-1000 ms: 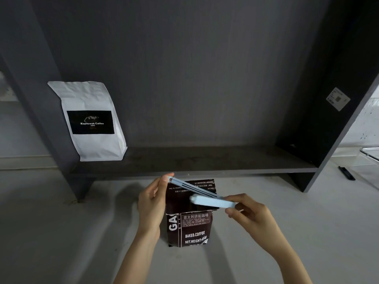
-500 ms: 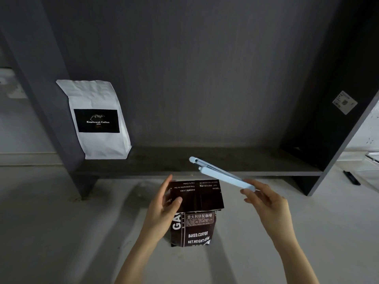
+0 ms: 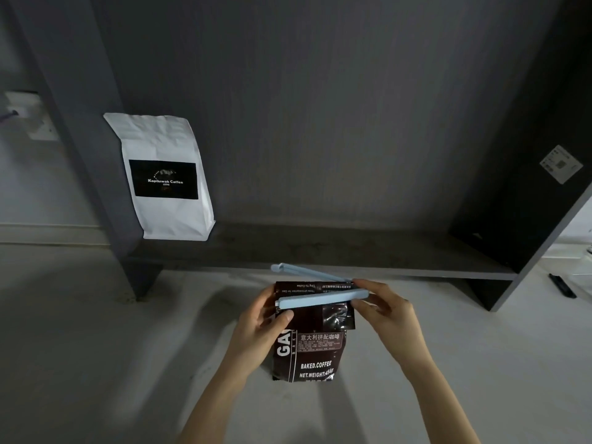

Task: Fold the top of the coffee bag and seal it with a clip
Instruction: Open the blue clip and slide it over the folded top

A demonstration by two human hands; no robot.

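Observation:
A dark brown coffee bag (image 3: 315,355) stands on the pale floor, its top folded forward into a flap. My left hand (image 3: 261,328) grips the bag's left side, thumb pressed on the flap. My right hand (image 3: 382,310) holds the hinge end of a long light-blue clip (image 3: 315,299). The clip's two arms are spread apart: one arm lies across the front of the flap, the other runs behind the bag's top edge.
A white coffee bag (image 3: 165,177) with a black label stands at the left end of a dark low shelf (image 3: 352,254) against the grey back panel. A dark upright panel (image 3: 525,187) closes the shelf at right. A small black object (image 3: 562,285) lies on the floor far right.
My right hand carried the clip away to the right, then down onto the bag with its arms astride the folded flap. My left hand let go of the clip and took hold of the bag.

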